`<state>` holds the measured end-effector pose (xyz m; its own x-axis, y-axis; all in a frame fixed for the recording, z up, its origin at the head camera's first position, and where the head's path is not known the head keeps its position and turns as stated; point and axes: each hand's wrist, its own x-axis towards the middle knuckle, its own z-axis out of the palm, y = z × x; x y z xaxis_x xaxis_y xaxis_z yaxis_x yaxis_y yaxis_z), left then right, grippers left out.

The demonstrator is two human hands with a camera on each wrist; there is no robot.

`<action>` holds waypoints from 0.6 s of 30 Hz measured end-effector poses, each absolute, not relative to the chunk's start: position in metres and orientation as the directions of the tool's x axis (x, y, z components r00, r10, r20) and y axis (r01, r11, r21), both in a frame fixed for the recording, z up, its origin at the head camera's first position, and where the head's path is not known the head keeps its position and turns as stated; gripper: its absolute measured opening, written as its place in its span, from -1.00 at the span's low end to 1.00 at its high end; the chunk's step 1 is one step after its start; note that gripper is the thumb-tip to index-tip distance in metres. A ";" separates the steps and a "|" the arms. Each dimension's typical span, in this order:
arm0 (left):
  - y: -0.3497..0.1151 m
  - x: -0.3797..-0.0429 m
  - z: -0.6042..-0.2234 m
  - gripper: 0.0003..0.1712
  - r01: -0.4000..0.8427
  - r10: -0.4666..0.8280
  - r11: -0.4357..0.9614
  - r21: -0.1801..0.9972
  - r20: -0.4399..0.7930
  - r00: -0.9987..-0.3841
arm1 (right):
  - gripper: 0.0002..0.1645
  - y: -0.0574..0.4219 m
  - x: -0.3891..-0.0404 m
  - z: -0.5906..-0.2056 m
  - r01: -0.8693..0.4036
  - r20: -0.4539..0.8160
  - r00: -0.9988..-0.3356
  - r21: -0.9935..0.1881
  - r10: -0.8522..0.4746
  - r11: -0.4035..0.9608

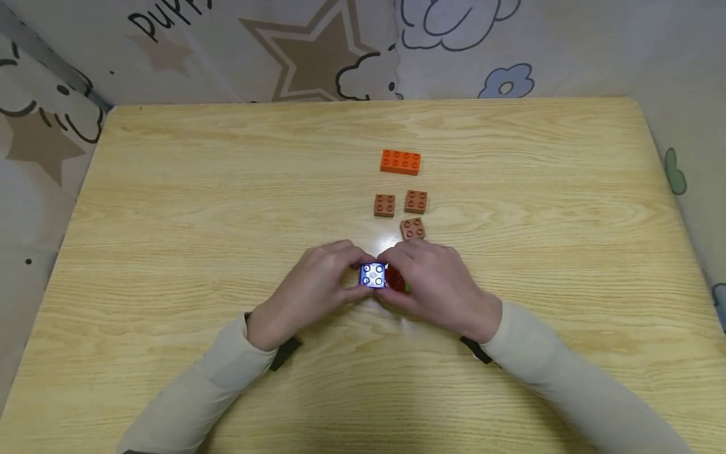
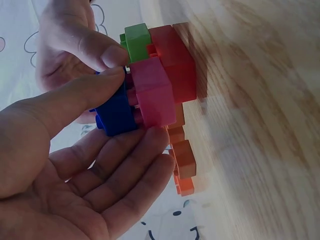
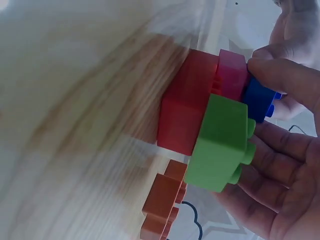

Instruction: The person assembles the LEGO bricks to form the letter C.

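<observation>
A blue brick [image 1: 372, 275] sits over a pink brick [image 2: 155, 97], and a sliver of pink studs shows between them in the left wrist view. Beneath is a red brick [image 2: 180, 65], lowest on the table, which also carries a green brick [image 3: 217, 142]. My left hand [image 1: 317, 277] pinches the blue brick between thumb and fingers, some fingertips reaching down to the pink one. From the other side my right hand [image 1: 437, 284] pinches the blue brick too, its fingers beside the green brick. In the head view, the right hand hides most of the red and green bricks.
Beyond the hands lie three small brown bricks [image 1: 384, 205], the nearest brown brick [image 1: 412, 228] close to the right fingers. Farther back is a longer orange brick [image 1: 400, 162]. A wood-grain table [image 1: 198, 208] bears everything, with a patterned wall [image 1: 227, 69] along its far edge.
</observation>
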<state>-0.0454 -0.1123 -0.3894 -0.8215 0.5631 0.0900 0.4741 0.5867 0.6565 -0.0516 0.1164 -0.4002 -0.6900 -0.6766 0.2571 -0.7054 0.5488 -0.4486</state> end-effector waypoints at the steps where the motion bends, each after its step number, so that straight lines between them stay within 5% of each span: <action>1: -0.112 -0.045 -0.390 -0.57 0.473 0.561 0.586 0.658 0.091 -0.823 | -0.55 0.116 -0.052 -0.400 -0.709 0.260 -0.688 -0.443 -0.678 0.549; 18: -0.111 -0.041 -0.386 -0.57 0.425 0.524 0.588 0.688 0.076 -0.848 | -0.73 0.110 -0.054 -0.396 -0.741 0.240 -0.657 -0.380 -0.715 0.553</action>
<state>-0.0408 -0.1113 -0.3864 -0.8485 0.5237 0.0765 0.4251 0.5883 0.6879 -0.0543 0.1096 -0.3959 -0.6566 -0.7151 0.2397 -0.7412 0.5532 -0.3802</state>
